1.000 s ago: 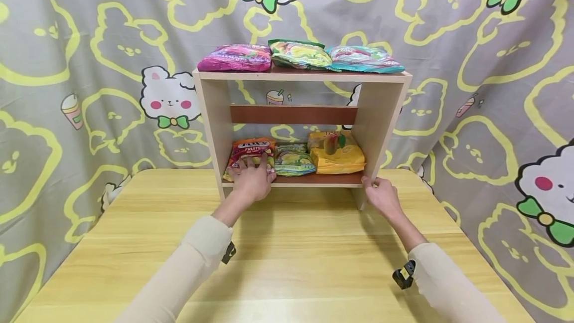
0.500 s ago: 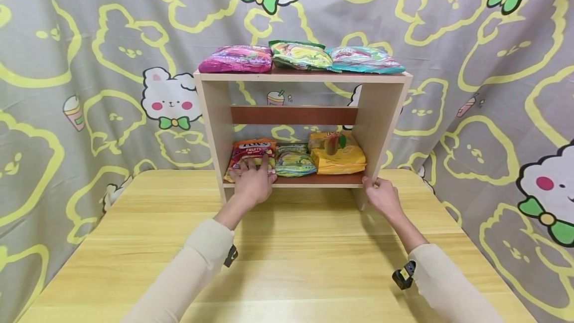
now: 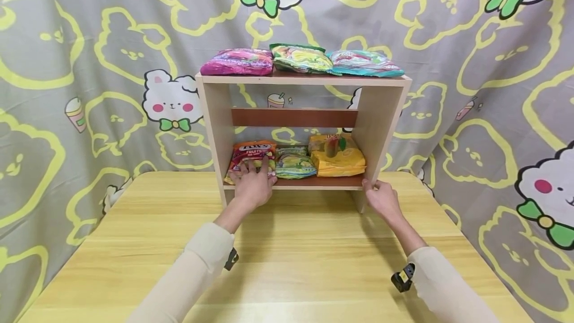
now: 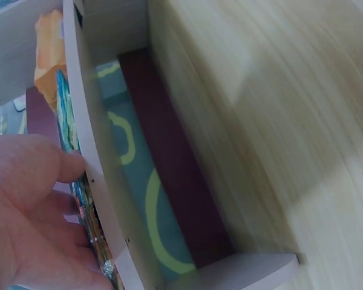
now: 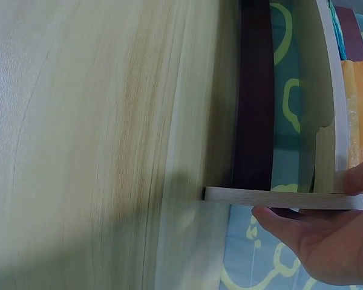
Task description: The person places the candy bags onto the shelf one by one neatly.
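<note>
A small wooden shelf unit [image 3: 377, 128] stands on the table. My left hand [image 3: 252, 188] rests with spread fingers on a red and orange candy bag [image 3: 252, 149] printed "Fox's Fruits", at the left of the lower board. The left wrist view shows that thumb [image 4: 69, 167] by the board's front edge. My right hand [image 3: 381, 196] grips the unit's right side panel, where the lower board meets it. In the right wrist view, the thumb and fingers of that hand [image 5: 327, 241] lie on either side of the panel [image 5: 260, 197].
Beside the Fox's bag lie a green candy bag [image 3: 293, 163] and a yellow package [image 3: 338, 164]. On the top board sit a magenta bag [image 3: 237, 62], a green-yellow bag [image 3: 301, 59] and a teal-striped bag [image 3: 365, 63]. A patterned curtain [image 3: 112, 54] hangs behind the wooden table [image 3: 296, 273].
</note>
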`<action>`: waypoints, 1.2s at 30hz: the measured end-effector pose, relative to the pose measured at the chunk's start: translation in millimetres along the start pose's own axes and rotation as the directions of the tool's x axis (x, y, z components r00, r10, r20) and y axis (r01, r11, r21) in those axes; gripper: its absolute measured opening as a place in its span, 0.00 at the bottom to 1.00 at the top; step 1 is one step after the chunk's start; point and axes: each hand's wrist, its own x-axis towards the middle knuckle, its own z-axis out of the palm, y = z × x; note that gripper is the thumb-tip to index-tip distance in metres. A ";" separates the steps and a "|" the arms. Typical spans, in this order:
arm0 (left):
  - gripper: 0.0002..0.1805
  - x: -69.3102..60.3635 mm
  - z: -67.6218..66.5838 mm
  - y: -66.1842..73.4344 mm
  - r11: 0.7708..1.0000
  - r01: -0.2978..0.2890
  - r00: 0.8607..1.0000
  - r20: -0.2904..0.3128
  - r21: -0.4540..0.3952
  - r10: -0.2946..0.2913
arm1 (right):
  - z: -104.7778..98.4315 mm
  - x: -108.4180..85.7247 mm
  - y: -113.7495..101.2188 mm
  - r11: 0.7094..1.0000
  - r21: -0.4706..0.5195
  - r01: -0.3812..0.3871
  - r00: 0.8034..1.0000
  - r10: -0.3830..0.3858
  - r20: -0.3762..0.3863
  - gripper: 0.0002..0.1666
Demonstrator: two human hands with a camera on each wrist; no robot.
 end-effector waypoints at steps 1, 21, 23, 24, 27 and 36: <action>0.35 0.3 0.7 -0.3 1.000 0.000 1.000 -0.002 -0.002 0.000 | -0.2 0.0 -0.1 1.000 0.001 0.001 1.000 -0.001 -0.004 0.31; 0.33 -3.9 21.5 -11.2 0.994 -0.084 0.983 -0.168 -0.070 0.071 | -1.9 -1.1 1.3 1.000 -0.004 0.014 1.000 -0.014 -0.024 0.32; 0.33 -4.0 21.8 -11.9 0.992 -0.086 0.984 -0.161 -0.090 0.071 | -1.8 -1.2 1.5 1.000 -0.009 0.019 0.999 -0.019 -0.027 0.32; 0.33 -3.8 21.7 -12.4 0.991 -0.089 0.984 -0.161 -0.104 0.071 | -1.5 -1.1 1.8 1.000 -0.012 0.022 0.999 -0.023 -0.029 0.31; 0.34 -3.7 21.3 -14.9 0.985 -0.101 0.982 -0.171 -0.136 0.077 | -0.1 -0.3 3.1 1.000 -0.016 0.024 0.999 -0.025 -0.028 0.32; 0.20 -11.1 10.3 -40.5 0.926 -0.255 0.894 -0.434 -0.280 0.115 | 1.3 0.7 3.0 1.000 -0.009 0.022 1.000 -0.022 -0.015 0.33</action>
